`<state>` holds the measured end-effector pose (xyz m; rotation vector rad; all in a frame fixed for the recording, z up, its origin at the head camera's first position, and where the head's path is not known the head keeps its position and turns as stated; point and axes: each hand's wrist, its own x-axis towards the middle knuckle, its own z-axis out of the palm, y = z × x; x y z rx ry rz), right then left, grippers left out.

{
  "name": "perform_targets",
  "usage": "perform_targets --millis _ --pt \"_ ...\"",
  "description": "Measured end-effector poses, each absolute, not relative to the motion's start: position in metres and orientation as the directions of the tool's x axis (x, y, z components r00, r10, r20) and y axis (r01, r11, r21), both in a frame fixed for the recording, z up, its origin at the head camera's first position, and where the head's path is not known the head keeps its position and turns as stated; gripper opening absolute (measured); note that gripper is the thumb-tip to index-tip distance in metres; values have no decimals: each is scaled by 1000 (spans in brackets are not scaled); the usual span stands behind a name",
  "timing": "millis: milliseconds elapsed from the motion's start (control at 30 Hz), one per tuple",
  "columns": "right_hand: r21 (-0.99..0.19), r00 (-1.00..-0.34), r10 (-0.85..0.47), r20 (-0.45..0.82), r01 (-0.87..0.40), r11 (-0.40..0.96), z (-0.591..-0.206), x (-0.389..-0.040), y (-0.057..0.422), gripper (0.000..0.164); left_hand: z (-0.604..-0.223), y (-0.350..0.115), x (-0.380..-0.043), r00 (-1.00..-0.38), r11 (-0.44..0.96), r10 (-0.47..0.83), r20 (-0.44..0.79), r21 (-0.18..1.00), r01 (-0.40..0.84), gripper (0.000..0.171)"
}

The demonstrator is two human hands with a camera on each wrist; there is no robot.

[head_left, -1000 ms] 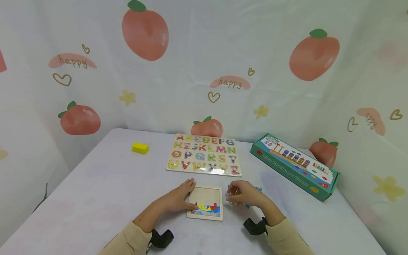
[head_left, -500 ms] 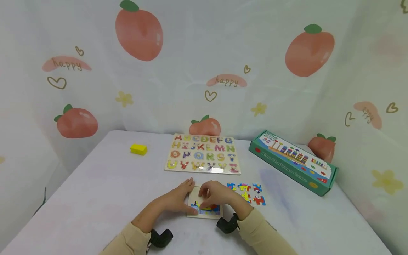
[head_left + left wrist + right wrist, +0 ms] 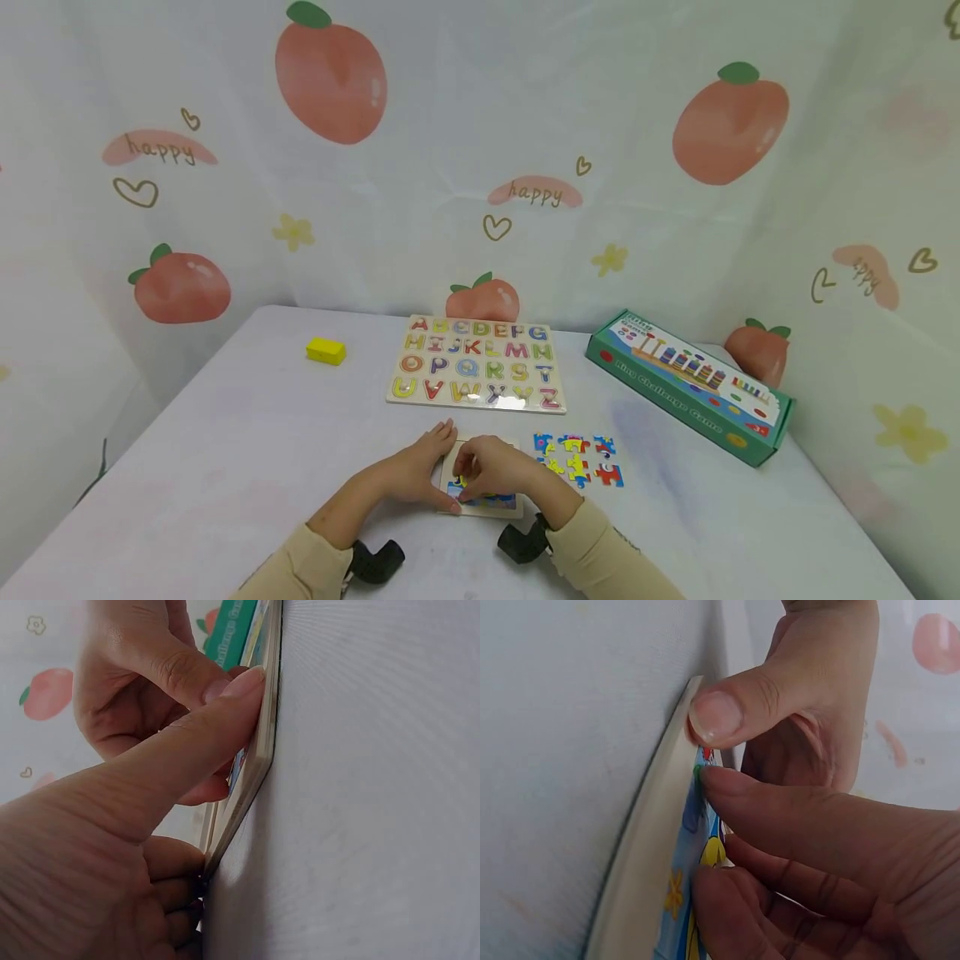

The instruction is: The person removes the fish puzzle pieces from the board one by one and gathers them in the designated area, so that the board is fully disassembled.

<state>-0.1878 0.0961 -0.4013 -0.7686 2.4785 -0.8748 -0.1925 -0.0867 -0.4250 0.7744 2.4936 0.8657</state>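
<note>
In the head view a small square wooden puzzle tray (image 3: 487,512) lies on the table, with a blue and yellow picture in its near part. My left hand (image 3: 408,475) holds it at the left, thumb over the near corner and fingers along the side. The left wrist view shows that thumb (image 3: 225,705) on the rim. Over the tray, my right hand (image 3: 491,471) has its thumb and fingers curled at a jigsaw piece (image 3: 712,851) near the left corner. Its outline is mostly hidden by the fingers. Several loose jigsaw pieces (image 3: 608,475) lie just right of the tray.
Behind the tray lies a wooden alphabet board (image 3: 480,364). A green game box (image 3: 690,387) stands at the back right, and a yellow block (image 3: 326,351) sits at the back left. A printed cloth (image 3: 420,208) hangs behind the white table (image 3: 300,450).
My right hand has moved left from the loose pieces onto the tray, then slightly further towards its left corner. The loose pieces have come into sight. My left hand stays at the tray.
</note>
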Motion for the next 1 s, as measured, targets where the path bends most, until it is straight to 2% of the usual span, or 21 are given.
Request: perform_targets --millis 533,767,1000 --pt "-700 -790 -579 -200 -299 649 -405 -184 94 18 -426 -86 -191 -779 657 601 -177 665 356 111" --pt "-720 -794 -581 -177 -298 627 -404 -183 95 27 -428 -87 -192 -781 660 599 -175 661 357 111" --pt "-733 -786 -593 -177 -296 612 -405 -185 96 22 -426 -86 -191 -782 657 597 -181 670 346 111"
